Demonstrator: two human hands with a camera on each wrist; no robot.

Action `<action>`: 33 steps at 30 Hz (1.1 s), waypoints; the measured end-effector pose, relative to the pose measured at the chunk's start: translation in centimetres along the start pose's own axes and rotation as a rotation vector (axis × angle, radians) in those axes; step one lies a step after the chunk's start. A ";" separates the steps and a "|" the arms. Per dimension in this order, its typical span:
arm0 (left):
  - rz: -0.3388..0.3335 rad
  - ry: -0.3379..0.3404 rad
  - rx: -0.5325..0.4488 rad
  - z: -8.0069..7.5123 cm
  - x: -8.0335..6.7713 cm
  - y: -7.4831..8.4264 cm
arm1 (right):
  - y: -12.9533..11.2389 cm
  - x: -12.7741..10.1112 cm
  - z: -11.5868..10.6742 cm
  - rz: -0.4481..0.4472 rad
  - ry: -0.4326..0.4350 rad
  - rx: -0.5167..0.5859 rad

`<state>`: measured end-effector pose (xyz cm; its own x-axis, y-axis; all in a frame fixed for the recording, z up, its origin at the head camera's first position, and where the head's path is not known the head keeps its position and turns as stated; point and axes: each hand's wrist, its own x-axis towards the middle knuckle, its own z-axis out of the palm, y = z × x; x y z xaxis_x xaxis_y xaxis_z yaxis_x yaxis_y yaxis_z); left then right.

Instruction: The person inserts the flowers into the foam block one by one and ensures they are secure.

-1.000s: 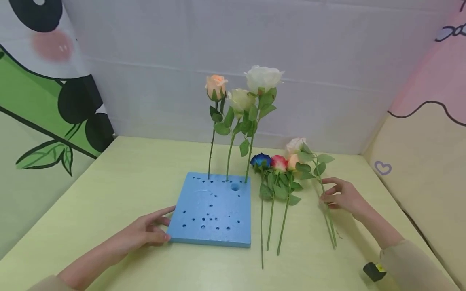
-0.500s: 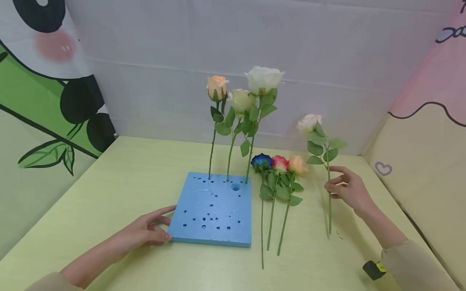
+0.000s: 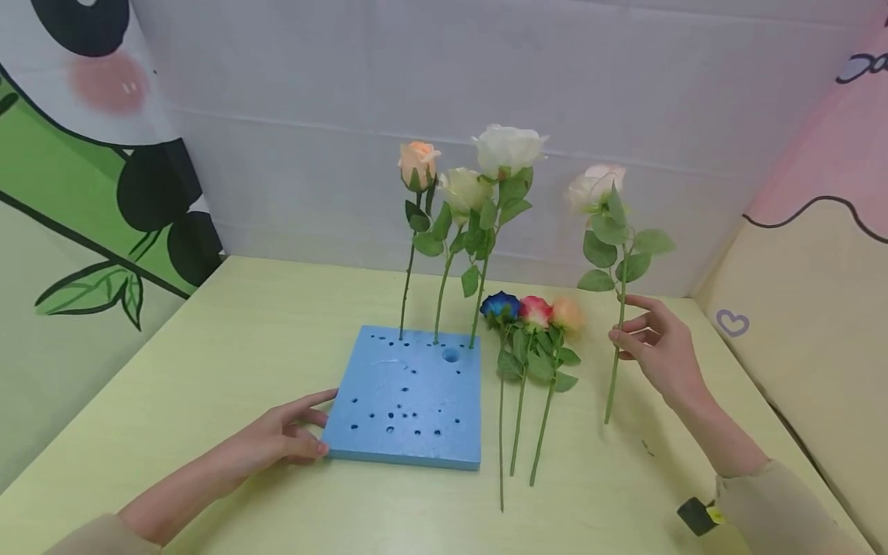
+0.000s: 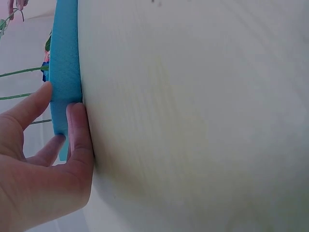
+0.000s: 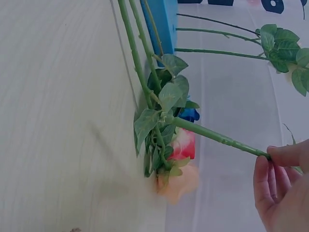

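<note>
A blue foam board with several holes lies on the table. My left hand holds its near left corner; in the left wrist view, the fingertips meet the board edge. My right hand pinches the stem of a pale pink artificial rose between thumb and fingers. The rose hangs upright, slightly tilted, above the table at the right. Standing in the board's back row are a peach rose, a cream rose and a white rose.
Between the board and my right hand lie a blue rose, a red-and-white rose and a peach rose, stems toward me. A small black object is near my right sleeve. A pale cloth wall stands behind the table.
My right hand has lifted the pale pink rose off the table, raising it from beside the lying roses to upright. My left hand stays at the board's corner.
</note>
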<state>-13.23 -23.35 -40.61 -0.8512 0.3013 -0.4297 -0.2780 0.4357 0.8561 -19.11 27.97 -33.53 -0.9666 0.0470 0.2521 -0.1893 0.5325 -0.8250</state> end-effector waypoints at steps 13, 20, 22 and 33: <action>0.021 -0.016 -0.017 -0.1 -0.1 -0.1 | -3.9 -0.6 2.2 -0.123 0.079 0.093; 0.017 -0.014 -0.007 -0.2 -0.3 0.0 | -5.9 -0.7 3.7 -0.179 0.100 0.195; 0.010 -0.008 -0.007 -0.2 -0.3 0.0 | -6.6 -0.8 4.3 -0.189 0.103 0.223; 0.029 -0.026 -0.023 -0.2 -0.1 0.0 | -10.1 -0.9 7.5 -0.284 0.087 0.360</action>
<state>-13.18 -23.55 -40.52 -0.8474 0.3352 -0.4117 -0.2639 0.4070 0.8745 -17.65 16.24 -29.21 -0.8527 0.0211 0.5220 -0.5069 0.2085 -0.8364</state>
